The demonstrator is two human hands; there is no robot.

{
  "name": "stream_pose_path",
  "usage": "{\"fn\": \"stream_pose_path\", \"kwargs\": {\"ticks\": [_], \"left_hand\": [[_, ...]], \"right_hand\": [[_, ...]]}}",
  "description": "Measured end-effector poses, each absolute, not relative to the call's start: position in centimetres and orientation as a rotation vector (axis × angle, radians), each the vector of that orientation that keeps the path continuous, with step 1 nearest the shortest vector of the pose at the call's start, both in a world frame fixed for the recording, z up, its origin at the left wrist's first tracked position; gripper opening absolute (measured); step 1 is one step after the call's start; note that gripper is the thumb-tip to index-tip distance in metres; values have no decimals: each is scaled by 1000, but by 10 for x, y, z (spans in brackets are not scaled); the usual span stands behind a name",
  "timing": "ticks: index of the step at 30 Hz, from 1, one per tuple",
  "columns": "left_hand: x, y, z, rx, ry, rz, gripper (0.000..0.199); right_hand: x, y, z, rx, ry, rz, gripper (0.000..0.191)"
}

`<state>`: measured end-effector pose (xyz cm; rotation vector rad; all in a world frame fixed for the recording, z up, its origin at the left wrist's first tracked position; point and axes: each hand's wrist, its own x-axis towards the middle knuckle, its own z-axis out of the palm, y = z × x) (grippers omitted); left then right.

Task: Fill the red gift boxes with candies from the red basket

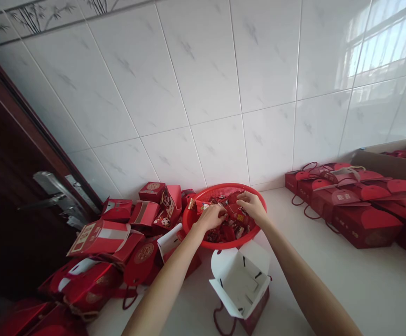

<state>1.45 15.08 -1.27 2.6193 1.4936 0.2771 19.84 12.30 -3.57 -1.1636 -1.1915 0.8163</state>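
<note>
A round red plastic basket (261,198) stands against the wall, holding many small wrapped sweets (240,228), mostly red. Over its middle, my left hand (213,217) has its fingers closed among the sweets; what they pinch is hidden. My right hand (254,206) reaches in from the right side, thumb and fingers curled together, and I cannot make out what is in them. Just in front of the basket sits an open red gift box (240,282) with a white inside, its flaps spread and a dark red cord handle beside it. Nothing shows inside this box.
Red boxes (100,238) lie heaped on the left, near a dark door with a metal handle (61,193). Closed red gift boxes (364,219) with cord handles stand in rows at right. A brown carton (392,163) is behind them. White tiles (213,93) cover the wall.
</note>
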Motion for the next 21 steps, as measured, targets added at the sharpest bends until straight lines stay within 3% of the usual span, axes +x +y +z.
{"fn": "stream_pose_path", "kwargs": {"ticks": [2, 6, 8, 13, 21], "left_hand": [[15, 152, -17, 2603, 1430, 134, 41], [10, 159, -25, 2534, 1524, 31, 90], [8, 164, -27, 2504, 1559, -4, 99], [9, 169, -28, 2510, 1496, -62, 96], [13, 165, -20, 2505, 1517, -87, 70]], "right_hand": [[198, 122, -35, -1172, -1193, 821, 16], [199, 121, -33, -1203, -1191, 837, 17], [199, 120, -32, -1211, -1191, 844, 17], [200, 119, -32, -1208, -1196, 853, 16], [201, 118, -31, -1195, -1204, 855, 19]]}}
